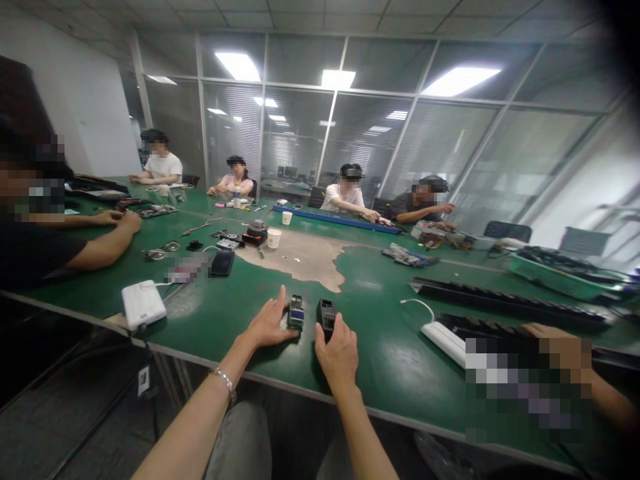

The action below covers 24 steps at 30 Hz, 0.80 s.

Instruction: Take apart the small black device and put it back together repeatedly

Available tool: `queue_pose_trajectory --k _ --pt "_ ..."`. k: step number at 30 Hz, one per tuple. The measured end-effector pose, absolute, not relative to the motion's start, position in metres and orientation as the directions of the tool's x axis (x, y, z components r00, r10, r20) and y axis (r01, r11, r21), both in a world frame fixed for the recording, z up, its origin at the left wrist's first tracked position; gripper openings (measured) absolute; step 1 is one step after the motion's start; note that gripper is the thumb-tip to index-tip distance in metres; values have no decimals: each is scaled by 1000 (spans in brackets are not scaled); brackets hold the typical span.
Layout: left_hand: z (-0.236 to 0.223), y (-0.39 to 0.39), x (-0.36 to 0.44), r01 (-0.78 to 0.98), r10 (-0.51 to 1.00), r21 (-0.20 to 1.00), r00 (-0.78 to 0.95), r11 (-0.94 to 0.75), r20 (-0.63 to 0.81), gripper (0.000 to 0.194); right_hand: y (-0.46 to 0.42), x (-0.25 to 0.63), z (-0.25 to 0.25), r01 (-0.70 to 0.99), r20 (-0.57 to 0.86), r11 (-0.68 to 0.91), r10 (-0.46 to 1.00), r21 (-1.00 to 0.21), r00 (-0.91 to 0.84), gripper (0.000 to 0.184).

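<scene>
1. Green counter [390,367] fronts a glass partition [300,123].
2. Left fingers [280,301] spread wide beside a circuit-board module [296,311], any contact unclear.
3. Right fingers [346,335] curl inward, gripping a black housing [327,311] at its near end.

You're in an office-type room set up as a workshop, electronics by the look. Workshop tells: big shared green desk [393,367], co-workers [345,198] seated around it, long toothed black strips [505,302], basket [557,285] of black parts [557,263], small electronic-looking units [296,315] in front of you. Office tells: panelled ceiling [355,19], glass partition [300,137] with blinds [235,143], what look like monitors [289,171] behind it, chairs [507,231], paper cups [273,239].
</scene>
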<state>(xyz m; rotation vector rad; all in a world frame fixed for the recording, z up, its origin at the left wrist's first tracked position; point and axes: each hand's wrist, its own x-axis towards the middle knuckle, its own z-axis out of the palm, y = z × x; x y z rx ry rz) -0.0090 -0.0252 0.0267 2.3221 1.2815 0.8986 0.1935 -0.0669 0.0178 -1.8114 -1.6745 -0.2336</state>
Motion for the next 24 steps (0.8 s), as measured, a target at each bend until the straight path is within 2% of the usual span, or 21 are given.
queue_pose_trajectory --k 7,13,16,20,24 --pt "23 -23 -9 614 835 566 398 -549 379 126 -71 193 20 943 511 14 843 -334 169 60" --pt "21 -23 -11 603 836 580 395 -548 380 124 -68 190 33 886 479 15 845 -463 236 61" --pt "22 -24 -10 590 835 591 390 -550 389 124 -65 179 51 854 505 90 836 -512 214 63" --pt "22 -24 -9 573 816 581 393 -578 424 122 -65 157 73 841 533 168 831 -514 159 59" --pt "17 -21 -9 565 792 555 419 -610 445 120 -66 142 77 856 518 174 847 -487 123 55"
